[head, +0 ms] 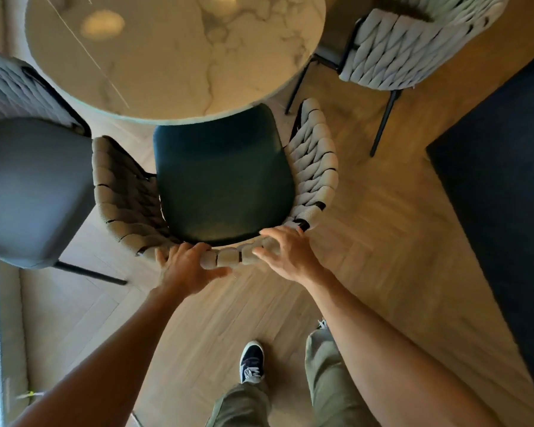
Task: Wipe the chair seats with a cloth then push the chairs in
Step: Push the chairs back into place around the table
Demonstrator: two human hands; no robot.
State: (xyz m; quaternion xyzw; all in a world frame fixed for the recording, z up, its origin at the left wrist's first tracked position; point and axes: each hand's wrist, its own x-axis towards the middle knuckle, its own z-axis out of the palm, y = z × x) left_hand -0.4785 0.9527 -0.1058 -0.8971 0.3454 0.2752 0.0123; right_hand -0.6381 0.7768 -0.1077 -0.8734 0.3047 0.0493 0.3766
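Both hands grip the woven backrest (228,257) of the middle chair (222,180): the left hand (185,266) and right hand (287,254) curl over its top edge. Its dark seat front sits just under the round marble worktop (173,57). 2 more chairs flank it.

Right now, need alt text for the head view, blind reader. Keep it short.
Seen from above, a person's left hand and right hand grip the woven backrest of a dark-seated chair, its seat front under a round marble table. Two matching chairs flank it on a wood floor.
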